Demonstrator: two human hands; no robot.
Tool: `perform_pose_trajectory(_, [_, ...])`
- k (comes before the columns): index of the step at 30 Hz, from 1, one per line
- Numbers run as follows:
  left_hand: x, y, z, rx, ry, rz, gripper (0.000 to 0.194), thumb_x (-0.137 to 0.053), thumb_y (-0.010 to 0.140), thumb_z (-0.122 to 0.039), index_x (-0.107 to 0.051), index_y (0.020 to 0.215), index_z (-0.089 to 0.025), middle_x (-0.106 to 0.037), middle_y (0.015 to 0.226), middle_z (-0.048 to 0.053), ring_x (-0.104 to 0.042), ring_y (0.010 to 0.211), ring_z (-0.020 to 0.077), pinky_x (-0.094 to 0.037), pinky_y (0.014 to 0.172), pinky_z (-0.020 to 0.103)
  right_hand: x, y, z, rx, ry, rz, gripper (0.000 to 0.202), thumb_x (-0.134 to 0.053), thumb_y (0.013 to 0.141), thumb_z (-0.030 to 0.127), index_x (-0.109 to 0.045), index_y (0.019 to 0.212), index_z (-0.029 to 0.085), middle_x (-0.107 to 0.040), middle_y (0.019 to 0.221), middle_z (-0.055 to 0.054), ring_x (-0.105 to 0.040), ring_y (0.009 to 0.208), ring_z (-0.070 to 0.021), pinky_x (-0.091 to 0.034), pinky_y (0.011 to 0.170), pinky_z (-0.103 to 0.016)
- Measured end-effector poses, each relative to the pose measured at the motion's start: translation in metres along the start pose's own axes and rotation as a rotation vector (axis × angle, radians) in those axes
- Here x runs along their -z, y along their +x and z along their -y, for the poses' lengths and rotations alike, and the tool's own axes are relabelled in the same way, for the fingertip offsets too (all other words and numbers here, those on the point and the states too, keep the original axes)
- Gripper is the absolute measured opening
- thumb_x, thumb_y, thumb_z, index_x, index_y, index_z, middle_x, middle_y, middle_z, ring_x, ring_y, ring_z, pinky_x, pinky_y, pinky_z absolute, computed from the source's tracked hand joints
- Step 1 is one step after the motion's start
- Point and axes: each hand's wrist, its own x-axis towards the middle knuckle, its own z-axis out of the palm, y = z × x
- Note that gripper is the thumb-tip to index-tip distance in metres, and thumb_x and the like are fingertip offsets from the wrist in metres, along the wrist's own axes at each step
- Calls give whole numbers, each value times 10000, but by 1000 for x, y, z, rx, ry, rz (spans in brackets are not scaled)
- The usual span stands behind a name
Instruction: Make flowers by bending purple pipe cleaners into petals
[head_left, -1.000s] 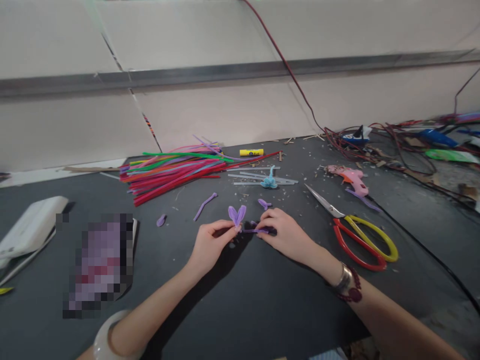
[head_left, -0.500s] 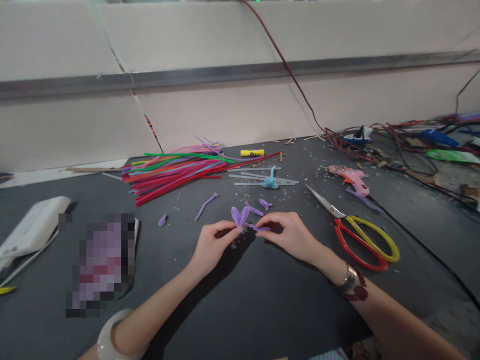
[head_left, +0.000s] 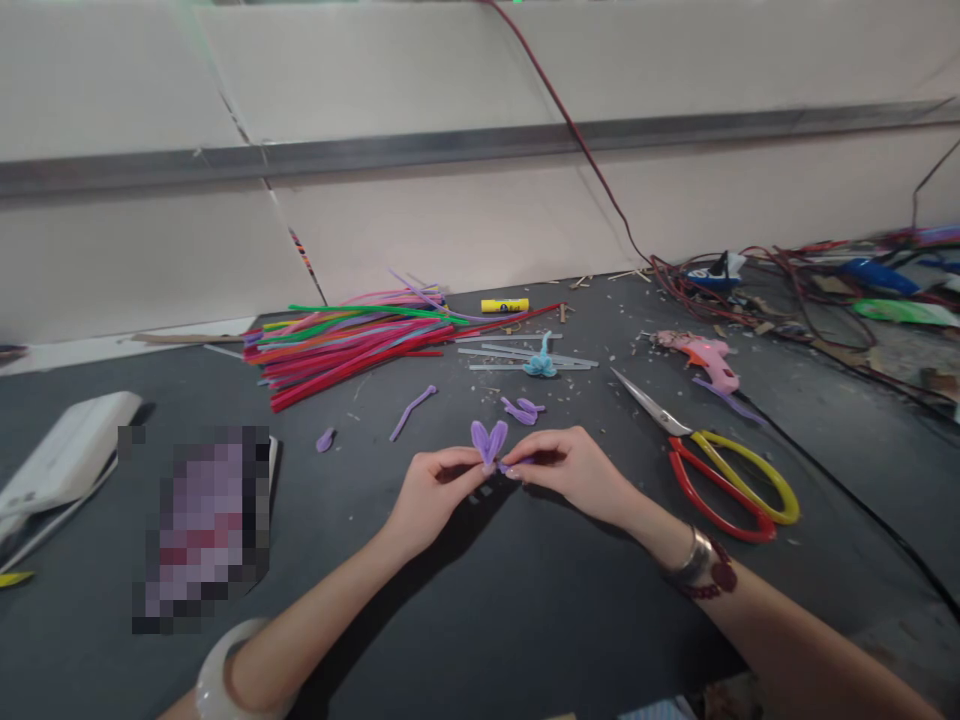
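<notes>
My left hand (head_left: 444,492) pinches the base of a purple pipe-cleaner shape (head_left: 489,441) with two upright loops like petals. Close against it on the right, my right hand (head_left: 564,466) has thumb and fingers closed on a short purple pipe-cleaner piece (head_left: 517,466), mostly covered by the fingers. Just beyond my hands lies a looped purple piece (head_left: 523,410). A straight purple stem (head_left: 413,412) and a small purple loop (head_left: 325,440) rest to the left. A light-blue pipe-cleaner flower (head_left: 541,362) sits on clear glue sticks (head_left: 491,357).
Large scissors (head_left: 697,450) with red and yellow handles lie at right, near a pink glue gun (head_left: 709,360) with a black cable. Behind are a bundle of coloured pipe cleaners (head_left: 352,350) and a yellow tube (head_left: 505,306). A white box (head_left: 71,450) and blurred item (head_left: 202,530) lie left.
Both hands have shifted slightly, the left one to the right. My fingertips are closer together, and the right hand's purple piece now meets the base of the two-loop shape.
</notes>
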Motion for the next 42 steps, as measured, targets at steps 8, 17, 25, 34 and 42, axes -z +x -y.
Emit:
perform_pose_trajectory(8, [-1,-2,-2,37,54,63,193,-636,705,-298,-726,803,-160,-721,797,48,-626,699,176,-463,648,234,-6,2,-5,-99,319,-13,184,-693,625,186,-625,793,157,-639,684,-6,-597,616,-100,-486,609,-223])
perform_pose_trajectory(17, [-1,-4,-2,9,96,80,196,-645,695,-312,-728,785,-159,-716,717,47,-625,668,183,-457,624,237,-8,2,-4,-102,358,-32,206,-715,613,212,-614,781,147,-621,635,11,-563,552,-76,-466,550,-201])
perform_pose_trajectory(25, [-3,-6,-3,-52,188,56,198,-604,723,-295,-720,727,-134,-697,660,46,-601,613,166,-439,587,230,-15,0,-2,-117,304,-57,209,-731,579,281,-607,677,143,-639,625,-1,-577,548,-102,-462,538,-227])
perform_pose_trajectory(34, [-2,-5,1,-63,217,43,210,-597,726,-315,-707,703,-138,-686,646,38,-588,602,157,-439,581,230,-19,1,-1,-96,232,-70,246,-725,574,331,-599,672,144,-644,632,-8,-587,569,-112,-462,557,-235])
perform_pose_trajectory(42, [1,-1,5,-28,79,-9,211,-627,699,-321,-695,760,-131,-691,727,45,-608,659,171,-458,609,241,15,10,-4,147,-293,-350,266,-490,816,356,-657,697,188,-643,663,-43,-577,647,-165,-446,595,-289])
